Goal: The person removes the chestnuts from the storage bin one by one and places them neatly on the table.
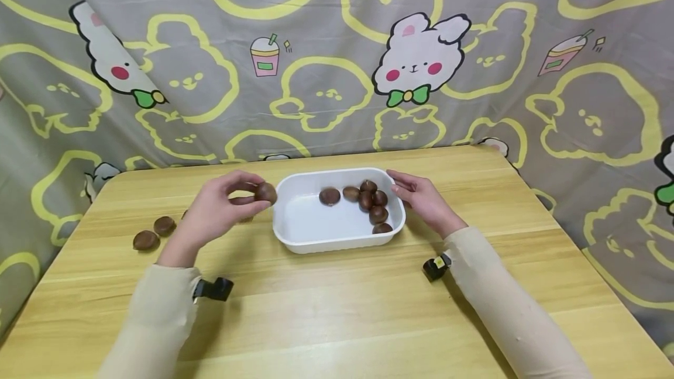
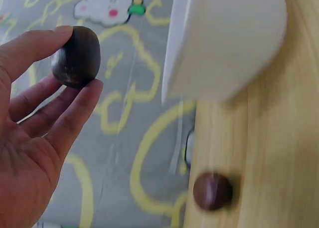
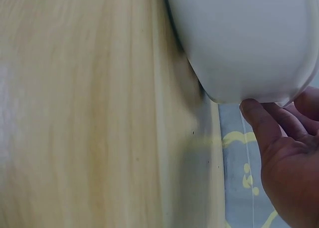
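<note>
My left hand [image 1: 216, 209] pinches a brown chestnut [image 1: 265, 193] just beside the left rim of a white tray [image 1: 337, 246]. In the left wrist view, that chestnut [image 2: 77, 57] sits between the thumb and fingertips of the hand [image 2: 35, 133]. Several chestnuts [image 1: 378, 214] lie in the right part of the tray, and one [image 1: 329, 196] lies nearer its middle. My right hand [image 1: 423, 200] holds the tray's right end; in the right wrist view the fingers [image 3: 264, 125] touch the tray's outer wall [image 3: 244, 48].
Two chestnuts [image 1: 145, 241] [image 1: 165, 226] lie on the wooden table [image 1: 316, 320] at the left, with another partly hidden behind my left hand. A patterned grey curtain [image 1: 326, 34] hangs along the table's back edge. Each wrist wears a black camera [image 1: 216, 289].
</note>
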Tool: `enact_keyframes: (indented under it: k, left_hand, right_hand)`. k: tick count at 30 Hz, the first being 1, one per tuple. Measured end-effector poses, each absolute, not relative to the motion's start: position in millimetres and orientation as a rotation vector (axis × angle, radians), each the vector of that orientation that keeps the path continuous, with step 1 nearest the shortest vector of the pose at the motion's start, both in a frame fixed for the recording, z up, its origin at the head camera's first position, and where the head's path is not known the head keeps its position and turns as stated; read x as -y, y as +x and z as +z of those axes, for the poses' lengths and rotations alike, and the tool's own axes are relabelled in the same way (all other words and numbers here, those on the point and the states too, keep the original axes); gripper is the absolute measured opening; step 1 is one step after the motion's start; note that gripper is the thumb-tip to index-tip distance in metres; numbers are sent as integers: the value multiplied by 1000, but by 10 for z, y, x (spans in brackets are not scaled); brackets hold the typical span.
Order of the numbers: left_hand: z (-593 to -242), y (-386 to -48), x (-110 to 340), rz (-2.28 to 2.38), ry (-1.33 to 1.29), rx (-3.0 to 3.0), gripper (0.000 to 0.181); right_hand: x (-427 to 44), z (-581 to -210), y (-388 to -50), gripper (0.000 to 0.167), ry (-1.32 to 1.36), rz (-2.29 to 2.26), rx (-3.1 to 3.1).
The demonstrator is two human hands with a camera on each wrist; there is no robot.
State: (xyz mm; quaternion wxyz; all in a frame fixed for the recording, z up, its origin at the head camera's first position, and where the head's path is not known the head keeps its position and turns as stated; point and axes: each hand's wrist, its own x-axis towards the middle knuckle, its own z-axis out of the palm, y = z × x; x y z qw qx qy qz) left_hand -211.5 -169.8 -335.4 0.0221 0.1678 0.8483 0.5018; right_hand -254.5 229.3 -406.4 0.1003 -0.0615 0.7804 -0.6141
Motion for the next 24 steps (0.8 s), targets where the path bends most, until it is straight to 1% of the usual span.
enact_keyframes:
  k: [7, 13, 24]
  left_hand:
    - [-3375, -1864, 2223, 1339, 405, -2847, 39]
    - [-3431, -1663, 2687, 1240, 227, -2895, 44]
    - [-3706, -1419, 3442, 1002, 11, -2880, 51]
  right_hand:
    - [-2295, -4064, -2528, 48, -181, -1810, -2315]
    - [-2308, -4074, -2536, 48, -183, -1818, -2313]
    - [-2305, -4070, -2530, 47, -158, -1800, -2314]
